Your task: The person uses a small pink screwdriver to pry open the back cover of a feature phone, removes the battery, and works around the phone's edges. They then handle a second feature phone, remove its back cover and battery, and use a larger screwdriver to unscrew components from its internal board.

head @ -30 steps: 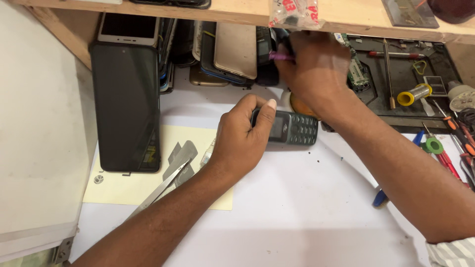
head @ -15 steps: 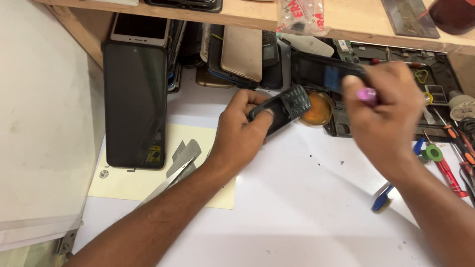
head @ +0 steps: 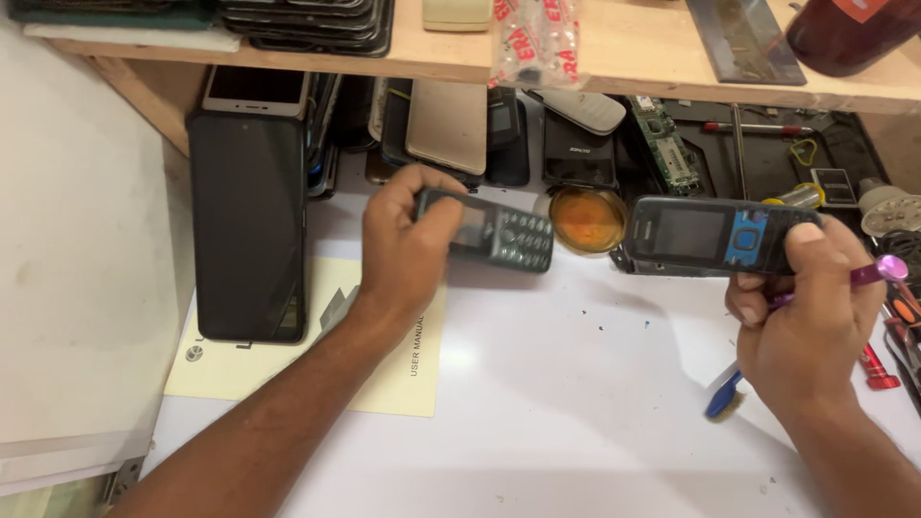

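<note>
- While the left hand (head: 403,245) closes round the upper end of a dark green keypad phone (head: 499,235), fingers curled over its screen end, the keypad end sticks out to the right, tilted just above the white table (head: 537,403)
- Well apart from it, the right hand (head: 806,321) grips a second keypad phone (head: 715,235), dark with a blue key block, held level and screen up, thumb pressed on its right end
- Clamped in that same right fist is a purple-handled tool (head: 878,271), its tip poking out past the knuckles
- Between the two phones, on the table, sits a small round dish (head: 587,219) of amber stuff
- Just left of the left wrist lies a pale yellow booklet (head: 403,369), with a big black smartphone (head: 249,225) lying face up partly on it
- Behind, under the wooden shelf (head: 614,58), phones and phone backs stand stacked on edge, beside a dark tray (head: 767,144) of parts and tools
- Near the right wrist a blue-handled tool (head: 721,395) lies on the table
</note>
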A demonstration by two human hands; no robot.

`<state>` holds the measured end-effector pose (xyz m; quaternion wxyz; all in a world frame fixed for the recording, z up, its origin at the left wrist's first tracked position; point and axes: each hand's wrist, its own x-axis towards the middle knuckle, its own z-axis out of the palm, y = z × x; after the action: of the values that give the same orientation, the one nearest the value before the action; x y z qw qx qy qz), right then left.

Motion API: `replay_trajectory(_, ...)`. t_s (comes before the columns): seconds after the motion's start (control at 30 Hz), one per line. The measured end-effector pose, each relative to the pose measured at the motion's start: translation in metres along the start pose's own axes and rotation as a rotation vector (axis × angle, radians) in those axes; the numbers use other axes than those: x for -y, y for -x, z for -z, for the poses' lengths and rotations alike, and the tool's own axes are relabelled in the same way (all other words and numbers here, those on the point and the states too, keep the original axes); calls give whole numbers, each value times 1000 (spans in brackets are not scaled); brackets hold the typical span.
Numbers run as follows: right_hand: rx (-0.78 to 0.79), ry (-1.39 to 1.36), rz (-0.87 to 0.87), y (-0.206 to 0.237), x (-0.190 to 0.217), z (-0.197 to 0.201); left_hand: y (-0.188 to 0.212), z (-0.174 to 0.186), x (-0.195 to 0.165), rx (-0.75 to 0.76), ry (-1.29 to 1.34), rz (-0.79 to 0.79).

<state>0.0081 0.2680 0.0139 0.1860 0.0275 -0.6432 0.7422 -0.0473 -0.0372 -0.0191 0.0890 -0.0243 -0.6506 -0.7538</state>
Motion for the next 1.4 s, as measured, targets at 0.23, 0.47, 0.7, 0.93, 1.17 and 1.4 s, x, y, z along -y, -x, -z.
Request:
replay_trajectory(0.23, 80, 22, 26, 9, -17, 11, -4, 9, -23, -301, 14, -269)
replay_trajectory(0.47, 115, 36, 24, 16, -17, 10, -11, 5, -31, -323, 84, -199)
replay_trajectory(0.7, 129, 64, 16, 16, -18, 10, -15, 8, -30, -316, 74, -218)
replay_trajectory(0.93, 139, 80, -26, 20, -20, 9, -15, 10, -25, -358, 78, -202)
replay_trajectory(1.17, 153, 148, -59, 22, -20, 6, -14, 7, -20, -352, 113, -246)
replay_trajectory(1.4, 213, 150, -18, 23, -21, 5, -5, 6, -16, -220, -9, -336)
